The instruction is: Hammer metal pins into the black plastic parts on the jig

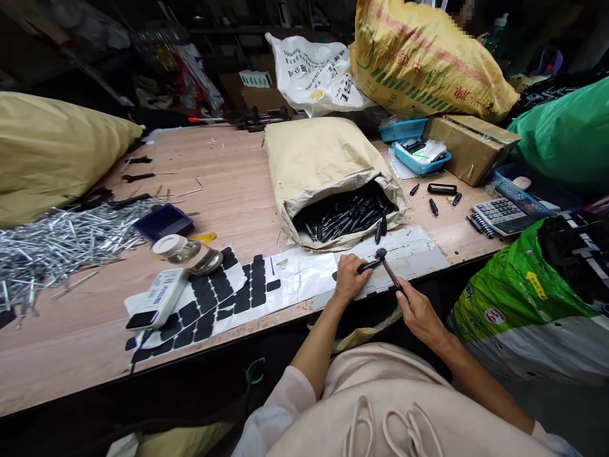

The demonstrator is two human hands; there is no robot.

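My left hand (351,277) is closed around a slim black plastic piece (369,265), its end sticking out to the right over the grey-white board (419,254). In my right hand (421,310) is a small hammer (391,271) with a metal shaft, a dark grip and a dark round head. The hammer head lies at the tip of the black piece; whether they touch, I cannot tell. Just beyond my hands a beige woven sack (323,149) lies open toward me, full of black handle-like pieces (349,216). Two such pieces lie at its mouth.
Left are a pile of metal rods (61,238), a dark blue tray (164,222), a glass jar (190,254) and a white box (159,298) on black-patched sheets (247,285). Right are loose black parts (433,207), a calculator (502,216), a carton (471,149) and a green bag (504,279).
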